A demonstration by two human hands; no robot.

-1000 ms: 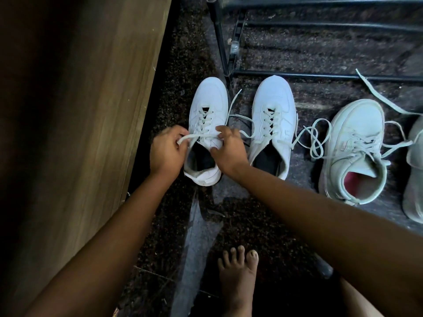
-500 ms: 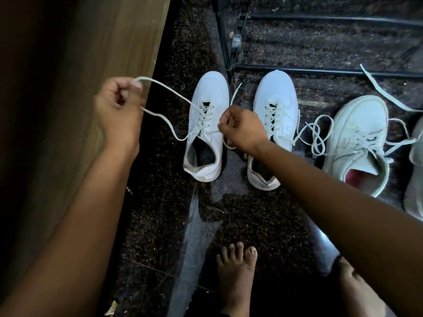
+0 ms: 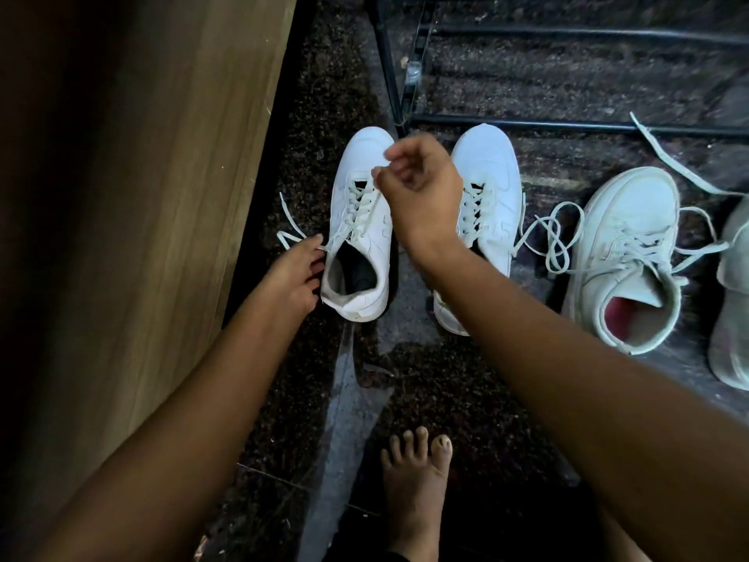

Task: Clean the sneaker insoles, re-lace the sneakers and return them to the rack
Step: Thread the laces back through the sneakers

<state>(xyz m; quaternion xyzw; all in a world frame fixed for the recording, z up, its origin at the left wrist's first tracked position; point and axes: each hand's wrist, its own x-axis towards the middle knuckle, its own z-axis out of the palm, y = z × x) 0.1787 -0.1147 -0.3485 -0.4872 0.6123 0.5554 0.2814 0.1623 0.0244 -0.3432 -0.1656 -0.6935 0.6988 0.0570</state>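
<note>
Two white sneakers stand side by side on the dark floor, the left sneaker (image 3: 362, 221) laced, the right sneaker (image 3: 488, 196) partly behind my right arm. My left hand (image 3: 294, 277) rests against the left sneaker's collar, fingers pinching one white lace end (image 3: 289, 229) that trails out to the left. Raised over that shoe's toe, my right hand (image 3: 417, 184) is closed on the other lace end, which runs up from the eyelets.
A wooden cabinet side (image 3: 162, 196) stands close on the left. The black metal shoe rack (image 3: 567, 125) is just behind the sneakers. Another pale sneaker (image 3: 632, 253) with loose laces and a fourth shoe (image 3: 733, 310) sit to the right. My bare foot (image 3: 417, 488) is below.
My left hand has dropped from high on the left down to the sneaker's collar, still on its lace. My right hand has risen above the toe, pulling the other end upward.
</note>
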